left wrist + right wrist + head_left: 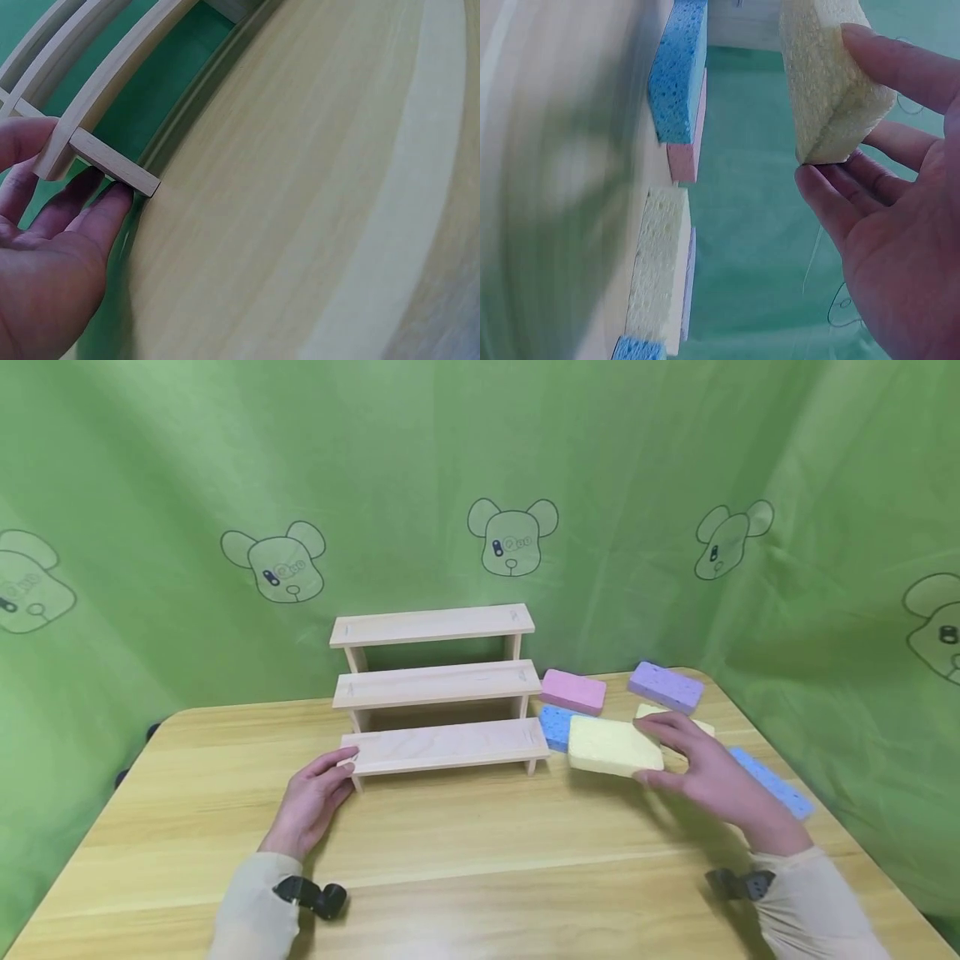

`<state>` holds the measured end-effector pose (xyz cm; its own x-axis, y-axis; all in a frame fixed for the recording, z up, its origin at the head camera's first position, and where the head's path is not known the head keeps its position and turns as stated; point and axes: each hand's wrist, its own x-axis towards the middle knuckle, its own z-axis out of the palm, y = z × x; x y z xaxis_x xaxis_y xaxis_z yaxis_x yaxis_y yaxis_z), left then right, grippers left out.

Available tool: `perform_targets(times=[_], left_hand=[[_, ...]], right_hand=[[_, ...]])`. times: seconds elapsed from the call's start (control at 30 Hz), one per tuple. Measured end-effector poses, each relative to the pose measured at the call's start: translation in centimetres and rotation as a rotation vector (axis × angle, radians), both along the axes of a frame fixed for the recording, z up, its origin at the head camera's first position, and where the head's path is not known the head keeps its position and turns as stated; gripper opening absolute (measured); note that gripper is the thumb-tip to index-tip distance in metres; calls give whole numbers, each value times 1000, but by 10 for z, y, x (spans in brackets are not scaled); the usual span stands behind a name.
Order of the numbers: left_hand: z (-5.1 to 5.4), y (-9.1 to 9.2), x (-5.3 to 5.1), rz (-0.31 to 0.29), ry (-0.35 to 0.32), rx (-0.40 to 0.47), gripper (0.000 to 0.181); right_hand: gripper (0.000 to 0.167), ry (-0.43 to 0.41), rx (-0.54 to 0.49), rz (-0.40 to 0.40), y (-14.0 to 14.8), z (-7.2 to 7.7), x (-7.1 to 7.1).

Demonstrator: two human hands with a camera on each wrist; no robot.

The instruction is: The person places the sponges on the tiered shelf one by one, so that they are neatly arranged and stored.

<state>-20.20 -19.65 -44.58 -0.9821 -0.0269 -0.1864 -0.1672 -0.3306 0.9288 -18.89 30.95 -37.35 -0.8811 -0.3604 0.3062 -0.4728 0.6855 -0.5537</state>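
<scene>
While pale sleeves [255,906] come in from the near side, a black device [307,896] strapped at each wrist, both hands are busy over the wood-grain tabletop [465,877]. The left hand [311,802] has the near left end of the wooden stand [446,747], thumb over the lowest step, fingers tucked underneath by the leg. And the right hand [708,772], look, it's pinching a yellow sponge [611,746] by its right end, up off the tabletop, just right of that lowest step! Out right, a slanting blue sponge [771,782] lies near the side edge. Beyond the right hand there's a second yellow sponge [656,262], and another blue sponge [553,728] sits just beside the stand, partly hidden by the held one. The stand climbs away in three steps. Farther back, a pink sponge [573,692], then a purple sponge [665,687] to its right, and behind everything a green curtain [405,460] printed with cartoon animal heads.
</scene>
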Motion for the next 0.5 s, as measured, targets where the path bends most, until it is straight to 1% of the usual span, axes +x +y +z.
perform_targets(times=[0.33,0.5], left_hand=[[0,1,0,11,3,16,25],[-1,0,0,8,1,20,24]], right_hand=[[67,16,-13,10,-12,4,-9],[67,23,-28,8,-16,5,-12]])
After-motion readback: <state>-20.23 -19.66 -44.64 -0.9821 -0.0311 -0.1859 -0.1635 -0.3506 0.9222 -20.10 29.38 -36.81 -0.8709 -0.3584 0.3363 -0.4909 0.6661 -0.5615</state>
